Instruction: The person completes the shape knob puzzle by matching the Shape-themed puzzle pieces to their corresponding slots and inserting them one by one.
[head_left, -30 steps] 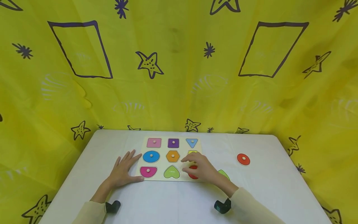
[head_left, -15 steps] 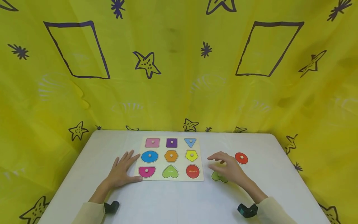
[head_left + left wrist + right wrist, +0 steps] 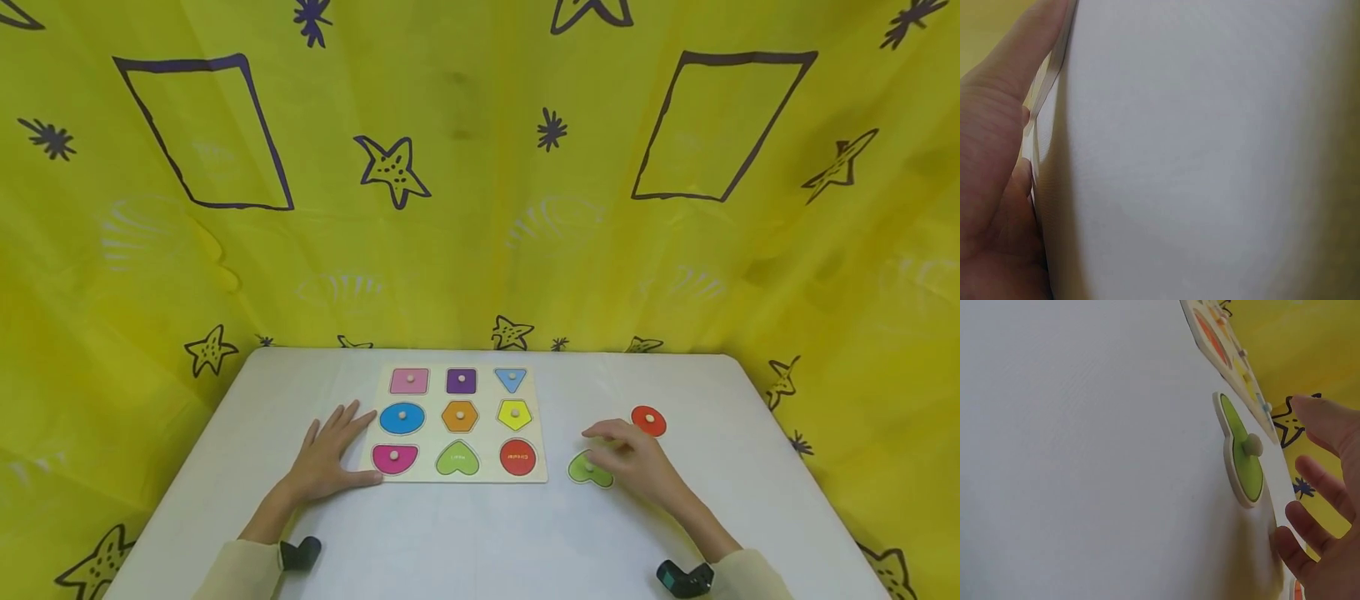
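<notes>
The right hand (image 3: 637, 462) hovers with loosely spread fingers over the green heart piece (image 3: 589, 470), lying on the counter (image 3: 465, 533) right of the puzzle board (image 3: 456, 423). Next it likely must pinch the peg (image 3: 1251, 445). The left hand (image 3: 327, 454) rests flat, steadying the board.

My right hand (image 3: 637, 465) has open white table (image 3: 480, 533) on its near side and out to the right edge, nothing standing there. Ahead of it: green heart piece (image 3: 589, 470) just under my fingers, red circle piece (image 3: 648, 421) close behind, puzzle board (image 3: 457, 423) further left with its knobs sticking up. My left hand (image 3: 326, 457) lies flat against the board's left edge, blocking that side.
</notes>
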Available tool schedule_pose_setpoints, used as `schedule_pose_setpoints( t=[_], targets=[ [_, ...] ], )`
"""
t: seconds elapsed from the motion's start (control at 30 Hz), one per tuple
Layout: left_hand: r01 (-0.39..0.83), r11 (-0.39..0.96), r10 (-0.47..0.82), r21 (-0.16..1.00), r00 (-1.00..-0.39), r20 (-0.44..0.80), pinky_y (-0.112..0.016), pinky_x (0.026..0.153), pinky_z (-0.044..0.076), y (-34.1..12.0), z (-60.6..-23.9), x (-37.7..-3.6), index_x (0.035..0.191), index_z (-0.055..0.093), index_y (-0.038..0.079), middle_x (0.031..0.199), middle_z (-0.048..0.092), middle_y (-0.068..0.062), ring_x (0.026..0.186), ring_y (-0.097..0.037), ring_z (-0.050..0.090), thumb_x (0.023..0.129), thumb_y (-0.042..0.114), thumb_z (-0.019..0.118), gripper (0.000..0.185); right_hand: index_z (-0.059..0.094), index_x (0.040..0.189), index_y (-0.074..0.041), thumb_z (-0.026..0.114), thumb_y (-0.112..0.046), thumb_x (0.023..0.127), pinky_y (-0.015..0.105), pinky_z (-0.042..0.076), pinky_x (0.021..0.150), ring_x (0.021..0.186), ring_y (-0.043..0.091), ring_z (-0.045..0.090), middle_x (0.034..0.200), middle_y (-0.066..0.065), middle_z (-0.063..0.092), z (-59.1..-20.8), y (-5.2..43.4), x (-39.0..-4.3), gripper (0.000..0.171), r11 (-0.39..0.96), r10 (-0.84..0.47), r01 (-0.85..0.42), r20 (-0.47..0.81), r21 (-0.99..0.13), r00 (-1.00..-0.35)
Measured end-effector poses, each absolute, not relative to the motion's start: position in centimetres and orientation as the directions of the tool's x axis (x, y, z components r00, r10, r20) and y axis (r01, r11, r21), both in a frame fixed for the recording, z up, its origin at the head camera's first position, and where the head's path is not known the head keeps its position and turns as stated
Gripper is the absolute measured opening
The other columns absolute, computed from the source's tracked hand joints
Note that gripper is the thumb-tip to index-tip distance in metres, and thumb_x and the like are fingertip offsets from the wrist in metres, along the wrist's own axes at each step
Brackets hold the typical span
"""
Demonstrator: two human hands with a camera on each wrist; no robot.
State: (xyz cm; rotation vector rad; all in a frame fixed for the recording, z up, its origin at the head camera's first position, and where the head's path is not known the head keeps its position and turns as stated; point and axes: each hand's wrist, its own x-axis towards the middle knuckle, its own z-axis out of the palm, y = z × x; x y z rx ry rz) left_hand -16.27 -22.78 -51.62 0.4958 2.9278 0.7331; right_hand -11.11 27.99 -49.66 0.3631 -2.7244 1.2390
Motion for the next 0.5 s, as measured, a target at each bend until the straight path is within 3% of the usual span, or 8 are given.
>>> schedule_pose_setpoints(
  t=[0.23, 0.5],
  targets=[
    [0.285, 0.836, 0.328, 0.469, -0.945, -0.011, -0.074, 0.118, -0.001, -22.8, -51.6, -16.4, 0.158, 0.042, 0.018, 0.167, 0.026, -0.021, 0.153, -0.048, 0.012, 0.072, 0.065, 0.081, 0.106, 0.075, 0.118, -0.025, 0.086, -0.029, 0.085, 0.033, 0.054, 0.097, 0.118, 0.022, 0.062, 0.126, -0.006, 0.068, -50.6, 28.5, -10.6, 0.034, 0.663, -0.182, -0.224, 0.137, -0.714, -0.974],
    [0.284, 0.835, 0.328, 0.471, -0.944, -0.013, -0.073, 0.118, -0.001, -22.8, -51.6, -16.4, 0.158, 0.042, 0.018, 0.167, 0.025, -0.02, 0.154, -0.048, 0.012, 0.071, 0.066, 0.081, 0.107, 0.077, 0.113, -0.027, 0.087, -0.03, 0.084, 0.035, 0.054, 0.096, 0.12, 0.025, 0.055, 0.13, -0.003, 0.067, -51.3, 28.8, -10.6, 0.03, 0.689, -0.199, -0.238, 0.137, -0.685, -0.97]
  ],
)
